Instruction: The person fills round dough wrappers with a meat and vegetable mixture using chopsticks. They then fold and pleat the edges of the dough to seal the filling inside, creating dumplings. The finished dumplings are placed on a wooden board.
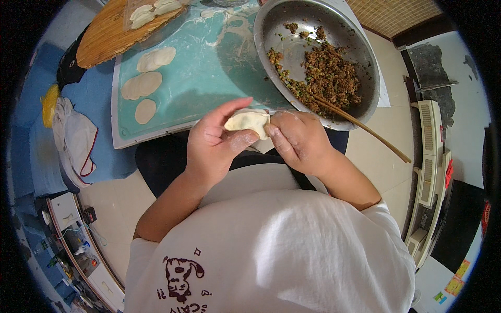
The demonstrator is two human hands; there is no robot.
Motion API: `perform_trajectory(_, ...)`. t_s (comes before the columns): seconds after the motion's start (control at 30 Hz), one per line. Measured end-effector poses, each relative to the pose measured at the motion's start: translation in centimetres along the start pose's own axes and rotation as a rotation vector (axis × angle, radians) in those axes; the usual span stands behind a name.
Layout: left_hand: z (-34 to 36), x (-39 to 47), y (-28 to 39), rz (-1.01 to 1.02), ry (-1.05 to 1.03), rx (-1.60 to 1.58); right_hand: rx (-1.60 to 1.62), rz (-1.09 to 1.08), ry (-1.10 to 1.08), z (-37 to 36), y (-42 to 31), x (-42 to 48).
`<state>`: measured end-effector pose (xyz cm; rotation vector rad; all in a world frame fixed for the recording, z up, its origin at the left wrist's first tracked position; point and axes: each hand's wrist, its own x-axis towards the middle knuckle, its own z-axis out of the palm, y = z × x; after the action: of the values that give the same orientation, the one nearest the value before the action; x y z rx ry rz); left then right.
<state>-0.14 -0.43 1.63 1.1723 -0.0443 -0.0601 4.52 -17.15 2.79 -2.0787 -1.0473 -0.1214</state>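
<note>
Between my two hands is a folded dumpling [247,120] of pale dough, held just in front of the table's near edge. My left hand [217,135] supports it with the thumb along its near side and the fingers behind. My right hand [297,137] pinches its right end between thumb and bent forefinger; both hands carry flour. Beyond my right hand stands a steel basin [270,58] with chopped brown and green filling [332,72]. A pair of wooden chopsticks [372,135] leans over its rim. Round dough wrappers [145,111] lie in overlapping groups at the left.
A turquoise board [195,74] dusted with flour covers the tabletop. At the far left, a round wooden board [105,43] bears a clear tray [129,11] with several finished dumplings [143,16]. A white cloth [74,137] lies on a blue seat at the left.
</note>
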Motion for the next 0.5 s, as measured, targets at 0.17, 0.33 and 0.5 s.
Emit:
perform_trajectory(0.17, -0.5, -0.1, 0.2, -0.011, -0.049, 0.066, -0.002, -0.05, -0.046, -0.9, 0.5, 0.5)
perform_trajectory(0.33, -0.4, -0.2, 0.4, -0.021, -0.047, 0.111, -0.067, -0.018, -0.029, -0.3, 0.1, 0.2)
perform_trajectory(0.5, -0.3, -0.1, 0.0, 0.064, -0.014, -0.027, 0.016, -0.084, -0.133, -1.5, 0.5, 0.6)
